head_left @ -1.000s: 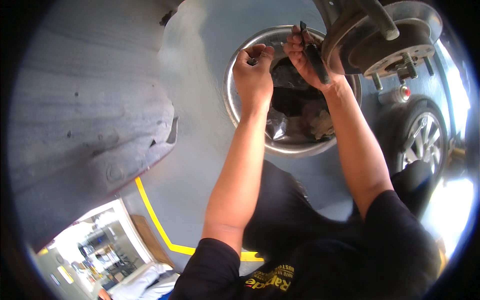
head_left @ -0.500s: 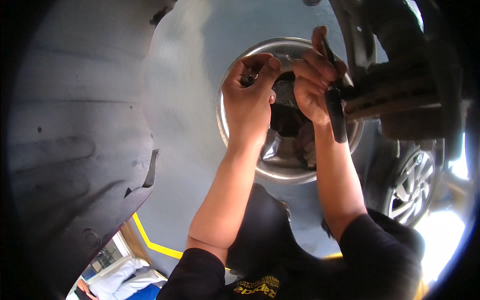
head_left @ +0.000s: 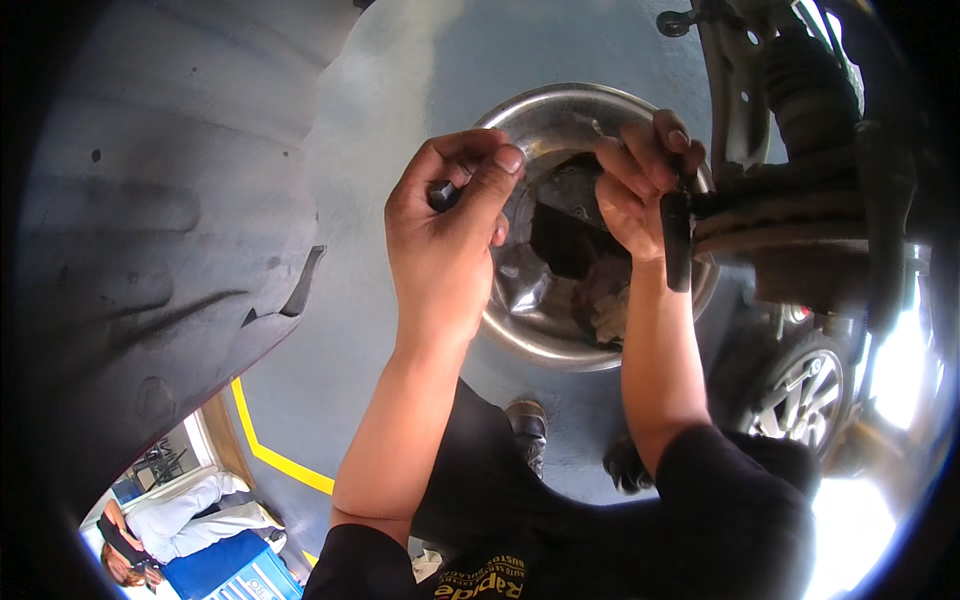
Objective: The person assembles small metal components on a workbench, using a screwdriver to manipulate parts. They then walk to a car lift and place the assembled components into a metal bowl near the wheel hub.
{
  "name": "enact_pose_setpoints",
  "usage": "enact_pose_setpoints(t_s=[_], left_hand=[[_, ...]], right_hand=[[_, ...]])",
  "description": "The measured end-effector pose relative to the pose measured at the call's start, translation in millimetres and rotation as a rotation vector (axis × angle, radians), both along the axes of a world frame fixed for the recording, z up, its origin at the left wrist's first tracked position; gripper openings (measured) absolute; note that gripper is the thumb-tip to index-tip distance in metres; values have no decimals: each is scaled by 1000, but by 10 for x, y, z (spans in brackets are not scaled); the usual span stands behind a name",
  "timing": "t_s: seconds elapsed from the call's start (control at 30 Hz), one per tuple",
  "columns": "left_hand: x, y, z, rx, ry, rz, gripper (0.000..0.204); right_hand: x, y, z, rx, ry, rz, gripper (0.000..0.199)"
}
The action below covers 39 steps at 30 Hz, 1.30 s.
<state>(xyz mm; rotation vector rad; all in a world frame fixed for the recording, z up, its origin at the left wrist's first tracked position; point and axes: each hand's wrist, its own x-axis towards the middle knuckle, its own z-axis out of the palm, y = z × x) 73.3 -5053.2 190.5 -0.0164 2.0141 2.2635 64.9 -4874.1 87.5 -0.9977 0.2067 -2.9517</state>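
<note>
My left hand (head_left: 445, 225) is closed, its thumb pressed against the curled fingers. A small dark metal piece with a faceted, bolt-like end (head_left: 443, 195) sticks out from that grip. Farther right, my right hand (head_left: 638, 190) is curled beside a dark elongated bar (head_left: 678, 240), its fingers bent around the upper part. What the bar's upper end meets is hidden by the fingers and the car parts behind. Below both hands, a round metal basin (head_left: 545, 355) rests on the floor with something dark inside.
A brake disc (head_left: 790, 225) and suspension parts (head_left: 810, 85) stand close on the right. The dark wheel-arch liner (head_left: 170, 230) fills the left. A spoked wheel (head_left: 800, 400) is at lower right. Another person (head_left: 190, 520) sits at lower left, beyond a yellow floor line (head_left: 285, 460).
My left hand has moved left and slightly down, away from the right hand. My right hand is a little lower, and the bar now looks shorter and more upright. The view has shifted too.
</note>
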Motion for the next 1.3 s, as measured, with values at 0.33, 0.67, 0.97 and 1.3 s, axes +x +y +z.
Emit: enact_pose_setpoints(t_s=[0.33,0.67,0.97,1.3], left_hand=[[144,-13,-305,-94,-108,-106,21],[145,-48,-288,-77,-159,-227,23],[140,-43,-336,-50,-143,-234,26],[69,-25,-406,90,-257,-229,22]], right_hand=[[-17,109,-59,25,-47,169,10],[-274,100,-20,93,191,207,20],[-176,275,71,316,122,199,26],[-325,349,-71,466,304,165,30]])
